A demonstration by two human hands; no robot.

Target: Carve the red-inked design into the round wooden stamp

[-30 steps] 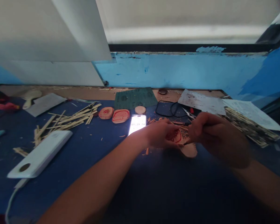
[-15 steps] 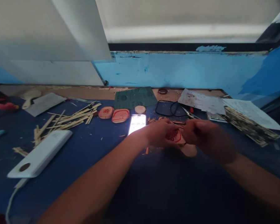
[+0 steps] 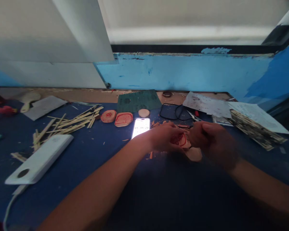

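Wood piece (image 3: 181,140) with red markings is sitting near the tabletop's (image 3: 91,154) middle, gripped by the left hand (image 3: 165,138); the right hand (image 3: 213,141) is clenching beside it, touching its edge, contents unclear.

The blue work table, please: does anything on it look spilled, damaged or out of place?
Yes. Thin wooden sticks lie scattered at far left, and shavings litter the blue table around the lit phone and both hands. The blue wall's paint is chipped along its top edge.

Two hands (image 3: 168,138), four wooden pieces (image 3: 123,119), one phone (image 3: 141,127)
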